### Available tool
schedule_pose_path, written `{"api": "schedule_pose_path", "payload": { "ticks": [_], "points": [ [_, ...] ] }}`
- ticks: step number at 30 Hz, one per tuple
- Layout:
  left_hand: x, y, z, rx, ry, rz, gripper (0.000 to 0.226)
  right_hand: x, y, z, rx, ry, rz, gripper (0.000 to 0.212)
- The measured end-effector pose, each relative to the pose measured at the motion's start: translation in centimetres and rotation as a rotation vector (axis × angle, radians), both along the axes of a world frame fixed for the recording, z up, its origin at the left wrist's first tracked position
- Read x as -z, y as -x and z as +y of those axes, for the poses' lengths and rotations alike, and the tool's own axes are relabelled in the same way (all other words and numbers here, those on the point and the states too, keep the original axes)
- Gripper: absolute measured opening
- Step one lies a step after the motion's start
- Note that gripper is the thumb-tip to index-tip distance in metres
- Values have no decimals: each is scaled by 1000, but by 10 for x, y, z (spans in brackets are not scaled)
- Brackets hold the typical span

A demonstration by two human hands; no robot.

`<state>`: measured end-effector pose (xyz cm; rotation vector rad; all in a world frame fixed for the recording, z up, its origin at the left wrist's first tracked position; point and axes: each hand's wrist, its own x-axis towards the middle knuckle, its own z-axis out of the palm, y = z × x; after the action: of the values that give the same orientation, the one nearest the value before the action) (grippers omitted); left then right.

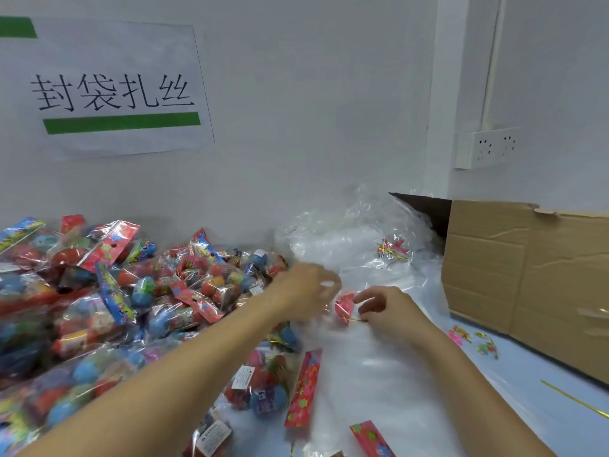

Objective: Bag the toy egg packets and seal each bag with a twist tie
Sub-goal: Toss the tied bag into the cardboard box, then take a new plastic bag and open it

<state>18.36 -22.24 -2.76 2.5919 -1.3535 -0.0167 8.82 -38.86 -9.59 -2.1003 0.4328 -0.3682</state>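
While both hands meet over the clear bags, the left hand (pixel 308 291) gathers crinkled plastic in curled fingers, probably bunching a bag's neck so it can be tied; motion blur hides the exact grip. The right hand (pixel 384 310) pinches a gold twist tie (pixel 357 320) just beside a red-topped packet (pixel 344 306) held between the two hands, which suits the sealing step. A deep pile of toy egg packets (pixel 115 291) lies left of the left hand, too many to count. Nearer the person, below the hands, two red header cards show. One loose gold tie (pixel 575 399) lies on the counter (pixel 543 420) right of the right forearm, before one cardboard box (pixel 527 275).
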Motion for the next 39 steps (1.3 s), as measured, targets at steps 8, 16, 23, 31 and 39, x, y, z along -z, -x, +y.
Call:
{"api": "schedule_pose_path", "payload": {
  "ticks": [8, 16, 23, 31, 39],
  "points": [
    [39, -1, -15, -188, -221, -61, 67, 1, 0, -2, -58, 398, 101, 26],
    [33, -26, -3, -203, 299, 89, 21, 1, -2, 9, -32, 479, 163, 25],
    [-42, -63, 33, -388, 672, -20, 44, -3, -10, 15, 4, 459, -27, 21],
    [-38, 1, 84, -258, 407, -29, 48, -20, -7, 63, -77, 270, -408, 20],
    [0, 83, 187, -69, -204, 212, 85, -37, -13, 123, -254, 211, -414, 31]
  ]
}}
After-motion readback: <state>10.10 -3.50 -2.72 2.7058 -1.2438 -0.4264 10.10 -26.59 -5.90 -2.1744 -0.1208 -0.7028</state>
